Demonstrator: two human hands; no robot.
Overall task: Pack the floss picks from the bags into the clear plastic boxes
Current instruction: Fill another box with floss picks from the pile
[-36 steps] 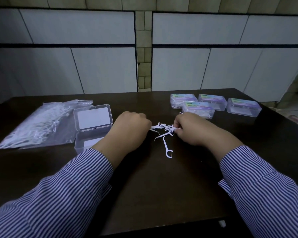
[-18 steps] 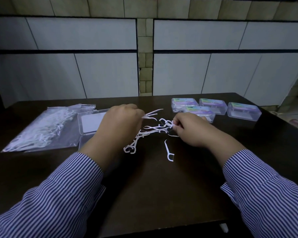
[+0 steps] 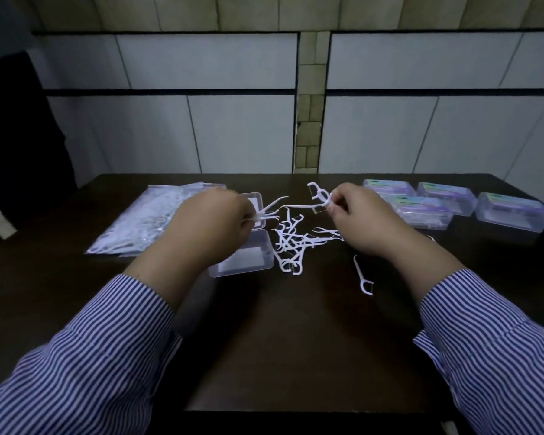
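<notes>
Pinching floss picks – left hand (image 3: pixel 215 227) tips rightward, right hand (image 3: pixel 363 221) heads up-left, loose pick (image 3: pixel 362 275) lengthwise.

The left hand (image 3: pixel 212 229) covers the near-left part of the open clear box (image 3: pixel 252 259), and its fingertips are lost behind the bunch of picks (image 3: pixel 266 211) it grips, so the count there is anyone's guess. Beside the box, the loose pile of floss picks (image 3: pixel 291 243) tangles too tightly to number. The right hand (image 3: pixel 363 221) hides one pick's handle past the pile. Left of the box, the bag (image 3: pixel 142 227) is a blur. The filled boxes' (image 3: pixel 421 208) labels are too small to read. Both striped sleeves (image 3: pixel 85 365) run off the bottom edge.
</notes>
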